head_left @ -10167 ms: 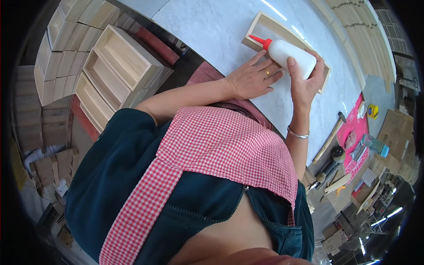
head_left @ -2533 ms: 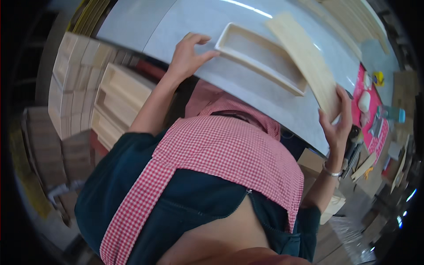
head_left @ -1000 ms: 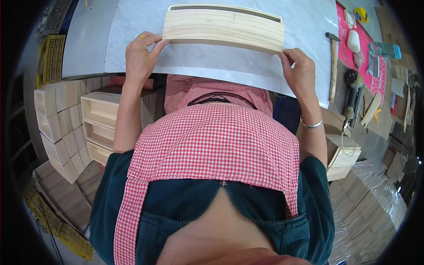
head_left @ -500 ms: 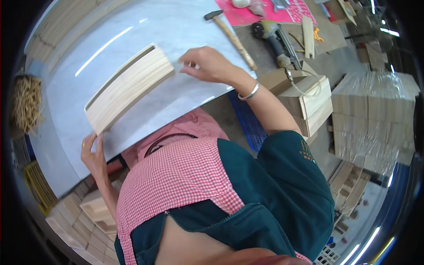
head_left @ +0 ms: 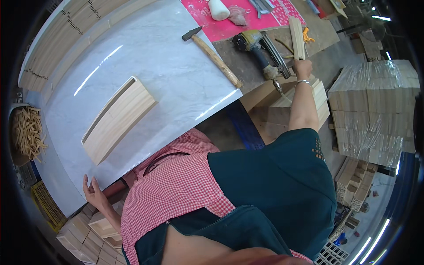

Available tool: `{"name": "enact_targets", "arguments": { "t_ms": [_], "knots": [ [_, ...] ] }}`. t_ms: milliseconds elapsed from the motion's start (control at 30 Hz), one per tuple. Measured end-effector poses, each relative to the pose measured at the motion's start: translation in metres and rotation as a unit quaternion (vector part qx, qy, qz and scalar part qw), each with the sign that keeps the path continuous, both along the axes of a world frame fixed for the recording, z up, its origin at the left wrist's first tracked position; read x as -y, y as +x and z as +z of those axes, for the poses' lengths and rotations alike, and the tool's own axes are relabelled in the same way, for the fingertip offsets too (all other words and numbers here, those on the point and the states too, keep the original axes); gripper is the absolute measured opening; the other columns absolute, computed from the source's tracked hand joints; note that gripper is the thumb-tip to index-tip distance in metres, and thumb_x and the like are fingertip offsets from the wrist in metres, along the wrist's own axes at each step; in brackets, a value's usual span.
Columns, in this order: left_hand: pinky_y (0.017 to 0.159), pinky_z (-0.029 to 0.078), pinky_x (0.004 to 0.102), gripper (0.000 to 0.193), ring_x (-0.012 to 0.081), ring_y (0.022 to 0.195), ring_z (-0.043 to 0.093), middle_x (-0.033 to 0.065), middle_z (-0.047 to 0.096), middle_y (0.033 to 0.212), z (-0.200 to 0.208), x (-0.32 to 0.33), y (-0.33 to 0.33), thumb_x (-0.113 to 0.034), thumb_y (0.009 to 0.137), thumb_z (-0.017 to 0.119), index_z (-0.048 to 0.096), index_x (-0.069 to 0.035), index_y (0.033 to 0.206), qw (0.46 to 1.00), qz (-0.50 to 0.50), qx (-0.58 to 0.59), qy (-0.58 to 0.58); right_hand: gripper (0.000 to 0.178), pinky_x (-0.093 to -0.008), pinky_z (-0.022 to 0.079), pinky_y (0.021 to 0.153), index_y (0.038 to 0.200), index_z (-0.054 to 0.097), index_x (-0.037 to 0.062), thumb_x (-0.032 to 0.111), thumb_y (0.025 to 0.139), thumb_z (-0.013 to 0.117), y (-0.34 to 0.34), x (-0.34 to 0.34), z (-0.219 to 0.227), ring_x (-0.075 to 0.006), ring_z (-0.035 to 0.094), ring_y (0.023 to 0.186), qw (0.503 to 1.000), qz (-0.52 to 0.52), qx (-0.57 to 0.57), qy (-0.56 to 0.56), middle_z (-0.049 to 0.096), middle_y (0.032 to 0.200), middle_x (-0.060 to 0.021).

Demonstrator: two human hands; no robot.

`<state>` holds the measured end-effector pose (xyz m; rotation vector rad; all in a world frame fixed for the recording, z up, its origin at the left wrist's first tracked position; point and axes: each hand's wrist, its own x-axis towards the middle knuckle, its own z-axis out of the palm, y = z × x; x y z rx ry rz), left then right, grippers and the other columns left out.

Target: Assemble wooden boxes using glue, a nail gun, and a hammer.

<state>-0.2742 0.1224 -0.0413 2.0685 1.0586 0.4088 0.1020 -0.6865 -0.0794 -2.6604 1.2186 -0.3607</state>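
My right hand (head_left: pixel 303 69) is stretched out to the far right, its fingers closed around the near end of some pale thin wooden strips (head_left: pixel 297 37). The fingertips are partly hidden, and how many strips are in the grip I cannot tell. At the near left edge of the table, my left hand (head_left: pixel 94 194) is empty with its fingers apart. Beyond it lies a curved pale wooden box (head_left: pixel 121 121), a narrow slot along its far side; neither hand touches it.
A hammer (head_left: pixel 216 59) lies on the white table (head_left: pixel 154 48), near a nail gun (head_left: pixel 260 51) with a hose. Stacked curved boards (head_left: pixel 66 39) line the far left. A bin of wood offcuts (head_left: pixel 26 132) stands left; wrapped wood stacks (head_left: pixel 375 110) stand right.
My right hand has gone from beside the wooden box to the strips at the far right and closed on them. My left hand has let go of the box's corner and drawn back.
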Motion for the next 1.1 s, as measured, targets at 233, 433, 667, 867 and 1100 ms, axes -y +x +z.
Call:
{"name": "enact_targets", "arguments": {
  "t_ms": [233,433,667,867,1100],
  "knots": [
    [0.093,0.051,0.0317,0.038,0.0239,0.107,0.064,0.0144,0.064,0.128,0.016,-0.005,0.016,-0.014,0.097,0.065,0.061,-0.001,0.133,0.992,-0.03,0.026,0.122,0.015,-0.0266,0.055,0.064,0.081,0.057,0.002,0.012,0.09,0.064,-0.006,-0.075,0.04,-0.0193,0.067,0.055,0.919,0.171,0.318,0.159,0.068,0.07,-0.0116],
    [0.09,0.053,0.0325,0.046,0.0239,0.106,0.067,0.0154,0.065,0.121,0.073,0.069,0.125,-0.026,0.1,0.062,0.054,0.001,0.137,0.946,-0.105,0.217,-0.217,0.012,-0.0249,0.057,0.071,0.099,0.065,-0.0034,-0.005,0.088,0.068,-0.077,-0.306,0.104,-0.0173,0.07,0.077,0.722,0.547,0.315,0.283,0.072,0.092,-0.0136],
    [0.084,0.058,0.0262,0.035,0.0216,0.099,0.069,0.0193,0.066,0.112,0.071,0.029,0.119,-0.021,0.1,0.064,0.06,0.001,0.127,0.848,-0.156,0.268,-0.43,0.015,-0.0257,0.056,0.078,0.104,0.065,-0.004,-0.006,0.089,0.067,-0.105,-0.444,0.13,-0.0168,0.067,0.085,0.511,0.809,0.227,0.179,0.071,0.097,-0.0121],
    [0.084,0.056,0.0239,0.026,0.0182,0.093,0.068,0.0129,0.067,0.112,0.052,0.003,0.097,-0.015,0.098,0.065,0.068,0.001,0.118,0.879,-0.163,0.277,-0.352,0.02,-0.0255,0.053,0.076,0.105,0.067,-0.0036,-0.006,0.085,0.07,-0.091,-0.477,0.119,-0.0153,0.063,0.082,0.539,0.751,0.149,0.352,0.07,0.093,-0.0095],
    [0.085,0.055,0.026,0.02,0.0169,0.085,0.067,0.0058,0.073,0.101,0.029,-0.016,0.114,-0.017,0.095,0.067,0.075,-0.002,0.106,0.961,-0.217,0.163,0.059,0.015,-0.026,0.051,0.075,0.1,0.07,-0.0004,0.002,0.086,0.07,-0.035,-0.504,0.08,-0.0146,0.061,0.079,0.573,0.759,0.111,0.289,0.069,0.087,-0.0052]
  ]
}}
